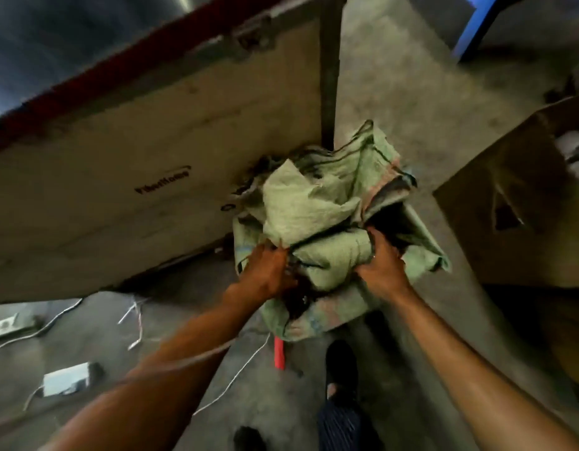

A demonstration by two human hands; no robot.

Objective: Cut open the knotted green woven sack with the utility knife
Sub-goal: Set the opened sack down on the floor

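The green woven sack (327,209) stands on the concrete floor in the middle of the head view, crumpled, its top folded and bunched. My left hand (268,271) grips the sack's cloth at its near left side. My right hand (381,268) grips a fold at its near right side. Dark contents show in gaps between the folds. A red handled object (279,353), possibly the utility knife, lies on the floor just under the sack's near edge, partly hidden by it.
A large cardboard panel (119,177) leans at the left behind a metal post (330,70). An open cardboard box (522,196) stands at the right. White cables (236,372), a power strip (5,327) and a small white device (70,382) lie on the floor at the left. My foot (342,369) is below the sack.
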